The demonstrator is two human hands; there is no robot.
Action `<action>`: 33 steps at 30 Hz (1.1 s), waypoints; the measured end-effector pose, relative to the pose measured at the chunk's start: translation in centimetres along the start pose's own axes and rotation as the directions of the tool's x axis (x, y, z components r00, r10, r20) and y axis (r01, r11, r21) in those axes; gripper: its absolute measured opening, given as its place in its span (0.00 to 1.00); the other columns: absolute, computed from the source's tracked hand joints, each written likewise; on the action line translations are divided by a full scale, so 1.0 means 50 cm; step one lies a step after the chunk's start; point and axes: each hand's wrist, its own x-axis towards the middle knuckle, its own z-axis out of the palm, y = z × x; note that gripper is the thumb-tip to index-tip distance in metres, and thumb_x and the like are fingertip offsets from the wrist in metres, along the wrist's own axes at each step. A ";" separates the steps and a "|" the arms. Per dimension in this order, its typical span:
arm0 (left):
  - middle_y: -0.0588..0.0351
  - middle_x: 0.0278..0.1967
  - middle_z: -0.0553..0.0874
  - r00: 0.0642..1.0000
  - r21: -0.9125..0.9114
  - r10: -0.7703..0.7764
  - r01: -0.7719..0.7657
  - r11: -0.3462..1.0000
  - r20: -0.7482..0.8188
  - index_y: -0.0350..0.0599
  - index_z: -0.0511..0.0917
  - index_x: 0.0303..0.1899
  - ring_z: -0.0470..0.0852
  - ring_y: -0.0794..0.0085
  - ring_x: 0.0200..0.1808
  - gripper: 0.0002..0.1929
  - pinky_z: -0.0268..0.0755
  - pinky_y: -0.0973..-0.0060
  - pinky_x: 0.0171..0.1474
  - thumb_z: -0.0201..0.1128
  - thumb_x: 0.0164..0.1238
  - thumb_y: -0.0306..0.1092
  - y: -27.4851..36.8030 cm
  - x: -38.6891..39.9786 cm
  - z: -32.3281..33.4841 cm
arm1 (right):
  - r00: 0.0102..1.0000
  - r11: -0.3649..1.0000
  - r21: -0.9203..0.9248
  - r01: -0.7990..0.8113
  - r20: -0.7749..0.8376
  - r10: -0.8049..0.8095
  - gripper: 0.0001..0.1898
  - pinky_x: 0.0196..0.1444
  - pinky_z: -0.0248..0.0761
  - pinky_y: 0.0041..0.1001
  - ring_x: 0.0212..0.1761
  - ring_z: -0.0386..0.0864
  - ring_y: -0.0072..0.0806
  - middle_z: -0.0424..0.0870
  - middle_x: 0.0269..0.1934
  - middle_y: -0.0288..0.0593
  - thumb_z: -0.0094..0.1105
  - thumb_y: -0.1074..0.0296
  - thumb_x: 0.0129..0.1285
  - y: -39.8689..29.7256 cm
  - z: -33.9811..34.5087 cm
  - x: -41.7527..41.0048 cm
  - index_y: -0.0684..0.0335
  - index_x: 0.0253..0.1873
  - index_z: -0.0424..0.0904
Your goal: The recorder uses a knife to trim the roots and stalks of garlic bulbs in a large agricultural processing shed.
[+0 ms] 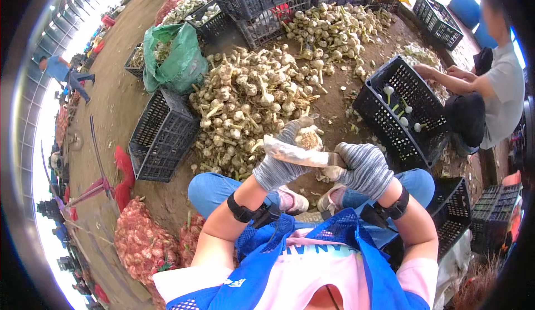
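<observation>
My left hand [286,155], in a grey knitted glove with bare fingertips, is closed on a garlic bulb [309,138], whose root side faces up beyond the blade. My right hand [361,166], gloved alike, grips the short handle of a curved knife [294,153]. Its broad, dirt-smeared blade points left and lies across the front of my left hand, beside the bulb. Whether the blade touches the bulb cannot be told. Just beyond my left hand spreads a large heap of garlic bulbs [246,105] with stems.
Black plastic crates stand left [165,134] and right [401,113], the latter holding several trimmed bulbs. A green sack [175,59] stands back left, a red mesh bag of garlic [144,239] near left. A person [501,80] sits at the right; another [67,74] walks far left.
</observation>
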 end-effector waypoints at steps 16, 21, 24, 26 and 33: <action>0.52 0.35 0.82 0.916 0.696 0.388 -0.345 0.630 0.104 0.39 0.68 0.53 0.82 0.64 0.36 0.36 0.76 0.72 0.41 0.76 0.42 0.42 -0.057 -0.026 0.015 | 0.998 0.998 -0.013 0.064 0.025 -0.064 0.27 0.22 0.67 0.37 0.21 0.75 0.48 0.73 0.18 0.49 0.64 0.36 0.47 0.073 0.070 -0.035 0.59 0.26 0.74; 0.51 0.37 0.81 0.933 0.752 0.329 -0.319 0.576 0.144 0.38 0.69 0.52 0.82 0.61 0.37 0.34 0.76 0.72 0.40 0.74 0.43 0.43 -0.103 -0.029 0.008 | 1.000 1.000 0.005 0.013 -0.013 -0.013 0.29 0.23 0.67 0.38 0.23 0.75 0.50 0.72 0.19 0.50 0.60 0.34 0.48 0.124 0.123 -0.061 0.60 0.26 0.71; 0.51 0.36 0.81 0.927 0.792 0.353 -0.309 0.527 0.127 0.38 0.70 0.51 0.81 0.60 0.36 0.33 0.76 0.71 0.40 0.73 0.43 0.43 -0.111 -0.035 0.011 | 0.999 0.998 0.047 0.036 -0.017 -0.036 0.28 0.25 0.67 0.40 0.24 0.75 0.51 0.73 0.20 0.51 0.61 0.35 0.48 0.132 0.144 -0.065 0.61 0.26 0.71; 0.50 0.36 0.81 0.970 0.640 0.242 -0.198 0.742 0.019 0.37 0.71 0.50 0.81 0.60 0.36 0.32 0.75 0.71 0.40 0.74 0.43 0.42 -0.101 -0.043 0.019 | 0.999 1.000 -0.023 0.017 0.037 -0.016 0.16 0.26 0.68 0.36 0.24 0.76 0.47 0.75 0.21 0.48 0.67 0.56 0.40 0.135 0.148 -0.063 0.59 0.30 0.76; 0.47 0.42 0.79 0.794 0.738 0.603 -0.449 0.504 0.071 0.40 0.68 0.52 0.81 0.60 0.38 0.31 0.76 0.71 0.42 0.73 0.42 0.32 -0.001 -0.073 -0.009 | 0.776 0.769 0.211 -0.603 -0.068 0.627 0.15 0.30 0.71 0.30 0.23 0.75 0.32 0.80 0.25 0.47 0.58 0.54 0.60 0.213 0.132 -0.043 0.62 0.34 0.79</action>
